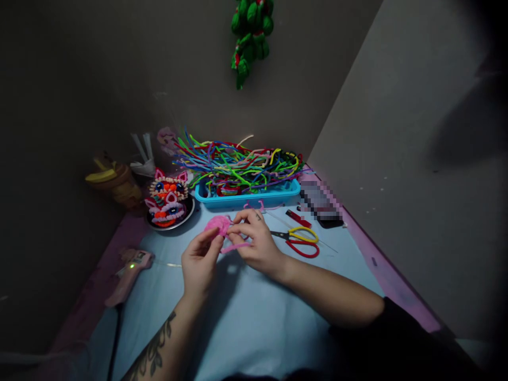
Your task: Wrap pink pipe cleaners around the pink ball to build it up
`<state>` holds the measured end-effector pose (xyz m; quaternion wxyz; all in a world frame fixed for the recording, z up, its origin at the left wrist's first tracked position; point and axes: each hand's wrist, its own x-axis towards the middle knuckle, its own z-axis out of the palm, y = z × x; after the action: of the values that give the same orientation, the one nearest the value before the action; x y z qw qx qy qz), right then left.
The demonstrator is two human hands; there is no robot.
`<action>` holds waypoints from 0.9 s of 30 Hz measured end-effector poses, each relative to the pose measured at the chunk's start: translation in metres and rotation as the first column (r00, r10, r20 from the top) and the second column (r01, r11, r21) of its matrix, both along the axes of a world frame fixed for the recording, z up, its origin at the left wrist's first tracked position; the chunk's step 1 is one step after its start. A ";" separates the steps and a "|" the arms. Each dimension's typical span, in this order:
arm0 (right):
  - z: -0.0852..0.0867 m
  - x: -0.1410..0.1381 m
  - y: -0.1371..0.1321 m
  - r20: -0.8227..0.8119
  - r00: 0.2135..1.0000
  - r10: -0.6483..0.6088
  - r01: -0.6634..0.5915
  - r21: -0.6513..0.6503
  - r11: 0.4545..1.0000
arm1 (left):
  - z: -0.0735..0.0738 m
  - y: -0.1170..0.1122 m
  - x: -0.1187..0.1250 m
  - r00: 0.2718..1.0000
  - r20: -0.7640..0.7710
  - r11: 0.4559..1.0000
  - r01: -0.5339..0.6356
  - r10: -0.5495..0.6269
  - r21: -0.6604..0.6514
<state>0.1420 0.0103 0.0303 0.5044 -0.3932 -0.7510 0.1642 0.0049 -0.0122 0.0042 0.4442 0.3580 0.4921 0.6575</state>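
In the head view, a fuzzy pink coiled piece (216, 224), seemingly wound from pipe cleaner, is held up above the blue table cover. My left hand (199, 260) pinches its lower edge between thumb and fingers. My right hand (260, 243) has its fingertips closed at the right side of the coil. From the coil's underside a pink pipe cleaner strand (235, 247) runs to the right, into the fingers of my right hand. The exact grip of those fingertips is partly hidden. Just right of my right hand lie scissors (301, 242) with one yellow and one red handle loop.
A blue tray (254, 198) heaped with colourful pipe cleaners (238, 164) stands at the back. Left of it, a dark bowl (192, 210) holds fuzzy animal heads (169, 188). A pink glue gun (130, 278) lies left, a red tool (298, 218) and phone (331, 219) right.
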 end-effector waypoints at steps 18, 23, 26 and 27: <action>-0.009 -0.003 -0.010 0.327 0.931 0.164 -0.257 0.267 0.929 | -0.004 0.002 -0.004 0.991 -0.111 0.997 -0.067 0.069 0.029; -0.012 -0.003 -0.012 0.266 0.898 0.350 -0.430 0.367 0.825 | -0.002 0.004 -0.005 0.997 -0.016 0.997 -0.070 0.069 -0.025; -0.004 -0.003 -0.015 0.199 0.811 0.550 -0.583 0.349 0.734 | 0.002 0.006 -0.005 0.998 0.034 0.997 -0.057 0.059 -0.052; 0.001 -0.002 -0.017 0.165 0.766 0.621 -0.637 0.328 0.698 | 0.003 0.006 -0.006 0.998 0.040 0.997 -0.055 0.057 -0.054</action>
<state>0.1396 -0.0068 0.0316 0.4660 -0.0156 -0.8670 0.1760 -0.0008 -0.0057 0.0068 0.4450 0.3185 0.5101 0.6636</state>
